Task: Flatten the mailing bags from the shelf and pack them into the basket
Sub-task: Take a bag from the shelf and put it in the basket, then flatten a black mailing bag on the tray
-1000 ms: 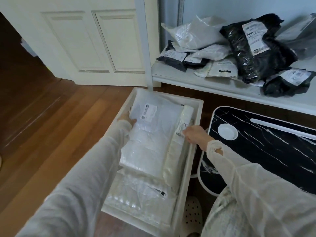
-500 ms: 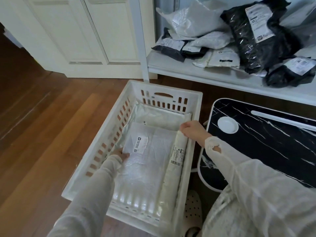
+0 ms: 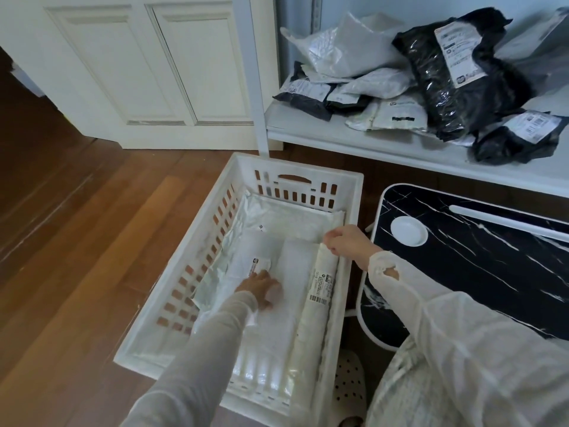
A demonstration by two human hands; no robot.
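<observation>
Left hand: I see my left hand (image 3: 261, 289) flat, fingers spread, pressing the white mailing bag (image 3: 271, 318) lying inside the basket (image 3: 295, 167).
Right hand: my right hand (image 3: 346, 241) pinches the top end of the rolled bag (image 3: 317, 306) along the basket's right wall.
Shelf: more mailing bags (image 3: 409, 84), black and white, piled on the shelf (image 3: 338, 140).
Floor: the basket stands on wood floor (image 3: 77, 241) beside a black marbled table (image 3: 480, 266).

Left hand (image 3: 261, 289) pressing flat, right hand (image 3: 346, 243) with fingers curled.
</observation>
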